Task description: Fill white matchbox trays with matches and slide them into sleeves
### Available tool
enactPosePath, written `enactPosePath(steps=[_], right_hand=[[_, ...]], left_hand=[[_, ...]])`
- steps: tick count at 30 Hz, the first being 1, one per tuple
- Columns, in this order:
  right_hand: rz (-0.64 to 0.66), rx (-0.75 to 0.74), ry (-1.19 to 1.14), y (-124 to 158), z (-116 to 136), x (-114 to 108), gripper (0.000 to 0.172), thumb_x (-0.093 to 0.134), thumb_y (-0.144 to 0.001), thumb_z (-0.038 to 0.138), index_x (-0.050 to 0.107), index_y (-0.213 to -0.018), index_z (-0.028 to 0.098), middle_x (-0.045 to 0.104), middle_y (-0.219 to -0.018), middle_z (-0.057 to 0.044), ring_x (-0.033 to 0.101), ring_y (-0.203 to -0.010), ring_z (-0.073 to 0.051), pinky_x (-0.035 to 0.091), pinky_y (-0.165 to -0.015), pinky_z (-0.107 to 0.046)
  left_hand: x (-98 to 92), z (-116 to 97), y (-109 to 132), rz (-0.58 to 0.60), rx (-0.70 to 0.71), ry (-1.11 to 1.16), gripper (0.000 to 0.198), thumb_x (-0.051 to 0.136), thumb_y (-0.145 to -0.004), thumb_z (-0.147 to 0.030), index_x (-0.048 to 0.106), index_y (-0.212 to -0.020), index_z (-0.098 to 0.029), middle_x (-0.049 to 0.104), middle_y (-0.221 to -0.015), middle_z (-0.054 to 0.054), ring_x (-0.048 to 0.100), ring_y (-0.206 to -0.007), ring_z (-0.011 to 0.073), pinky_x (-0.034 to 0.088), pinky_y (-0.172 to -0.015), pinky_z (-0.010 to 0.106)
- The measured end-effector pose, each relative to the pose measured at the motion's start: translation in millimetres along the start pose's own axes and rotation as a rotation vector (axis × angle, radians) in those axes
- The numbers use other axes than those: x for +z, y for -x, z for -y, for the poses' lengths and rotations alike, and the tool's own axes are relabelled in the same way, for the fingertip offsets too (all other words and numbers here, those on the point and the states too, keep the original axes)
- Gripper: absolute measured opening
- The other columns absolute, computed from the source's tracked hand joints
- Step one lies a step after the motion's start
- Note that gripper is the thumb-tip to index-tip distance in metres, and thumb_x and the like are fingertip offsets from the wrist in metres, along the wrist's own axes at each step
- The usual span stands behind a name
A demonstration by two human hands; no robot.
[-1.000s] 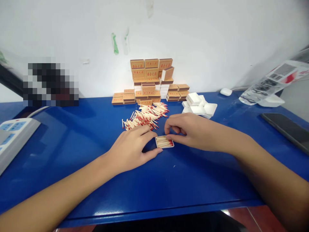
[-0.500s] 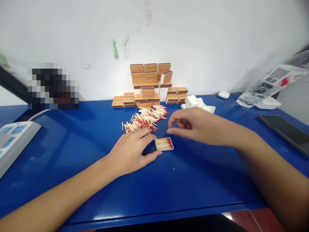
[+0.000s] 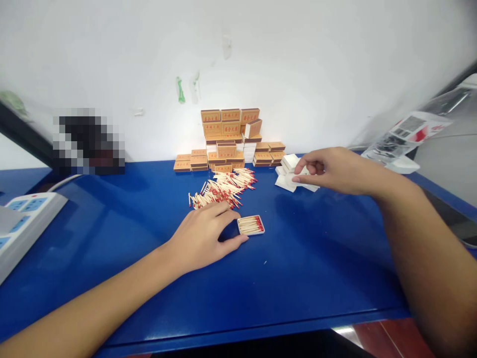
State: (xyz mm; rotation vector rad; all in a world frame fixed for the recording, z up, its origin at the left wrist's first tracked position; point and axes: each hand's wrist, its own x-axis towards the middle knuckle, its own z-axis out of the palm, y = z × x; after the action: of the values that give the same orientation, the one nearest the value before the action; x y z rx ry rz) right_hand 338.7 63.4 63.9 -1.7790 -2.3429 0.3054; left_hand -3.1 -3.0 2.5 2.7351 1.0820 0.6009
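A small white matchbox tray (image 3: pixel 251 233) filled with red-tipped matches lies flat on the blue table. My left hand (image 3: pixel 208 233) rests at its left end, thumb on the near edge and a finger at the far corner, gripping it lightly. Just beyond that hand spreads a loose pile of matches (image 3: pixel 223 188). My right hand (image 3: pixel 331 169) hovers over a small heap of white trays (image 3: pixel 286 182) to the right. Its thumb and index finger are apart, with the other fingers curled; whether the fingertips touch a tray is unclear.
Brown-and-orange matchboxes (image 3: pixel 231 129) are stacked against the wall, with lower stacks on both sides. A clear plastic bottle (image 3: pixel 406 132) and a dark phone (image 3: pixel 450 216) are at the right. A white power strip (image 3: pixel 33 223) lies at the left on the blue table (image 3: pixel 298 278).
My right hand has moved right and away from the filled tray to the white trays. My left hand stays at the filled tray. The camera view has shifted slightly.
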Motion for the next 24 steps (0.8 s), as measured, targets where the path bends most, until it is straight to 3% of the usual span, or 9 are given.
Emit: enactPosePath(steps=[6,11,14,17,20,24], right_hand=[[-0.250,0.130,0.083,-49,-4,-8,0.026,0.065,-0.089,0.044,0.077,-0.092,0.022,0.076,-0.088,-0.009,0.066,-0.079,-0.025,0.046,-0.070,-0.038],[-0.215,0.456,0.117,-101,-9,-6,0.047,0.062,-0.092,0.060,0.078,-0.096,0.016,0.076,-0.099,-0.022,0.070,-0.100,-0.038,0.050,-0.082,-0.048],[-0.247,0.557,0.061,-118,-8,3,0.049,0.074,-0.083,0.058,0.076,-0.104,0.013,0.073,-0.103,-0.025,0.069,-0.104,-0.040,0.051,-0.083,-0.050],[-0.249,0.548,0.008,-122,-7,8,0.043,0.081,-0.077,0.050,0.073,-0.098,0.013,0.072,-0.094,-0.022,0.068,-0.095,-0.035,0.049,-0.078,-0.046],[-0.217,0.486,-0.086,-112,-5,3,0.031,0.076,-0.082,0.045,0.069,-0.083,0.015,0.064,-0.073,-0.011,0.061,-0.077,-0.024,0.044,-0.070,-0.039],[-0.242,0.431,-0.230,-85,3,-14,0.038,0.069,-0.089,0.053,0.059,-0.070,0.021,0.044,-0.055,0.002,0.043,-0.060,-0.014,0.034,-0.060,-0.035]], left_hand=[[-0.6,2,1,-0.008,0.018,0.009,0.032,0.066,-0.099,-0.046,0.075,-0.113,-0.018,0.072,-0.099,0.007,0.068,-0.081,0.0189,0.055,-0.068,0.033],[-1.5,2,1,-0.008,0.016,0.016,0.032,0.067,-0.099,-0.045,0.074,-0.114,-0.017,0.072,-0.098,0.006,0.067,-0.079,0.0186,0.055,-0.069,0.033],[-1.0,2,1,-0.005,0.006,0.014,0.033,0.068,-0.099,-0.045,0.074,-0.115,-0.017,0.072,-0.098,0.006,0.068,-0.081,0.0196,0.056,-0.069,0.034],[-0.6,2,1,0.005,0.001,0.012,0.034,0.068,-0.098,-0.046,0.074,-0.116,-0.017,0.072,-0.100,0.006,0.069,-0.084,0.0207,0.058,-0.071,0.036],[-0.4,2,2,0.010,-0.002,0.012,0.037,0.068,-0.099,-0.048,0.073,-0.119,-0.018,0.072,-0.104,0.007,0.070,-0.086,0.0213,0.059,-0.074,0.037],[-2.7,2,2,-0.067,-0.008,0.016,0.049,0.069,-0.097,-0.054,0.067,-0.130,-0.018,0.073,-0.114,0.009,0.071,-0.095,0.0233,0.061,-0.079,0.039]])
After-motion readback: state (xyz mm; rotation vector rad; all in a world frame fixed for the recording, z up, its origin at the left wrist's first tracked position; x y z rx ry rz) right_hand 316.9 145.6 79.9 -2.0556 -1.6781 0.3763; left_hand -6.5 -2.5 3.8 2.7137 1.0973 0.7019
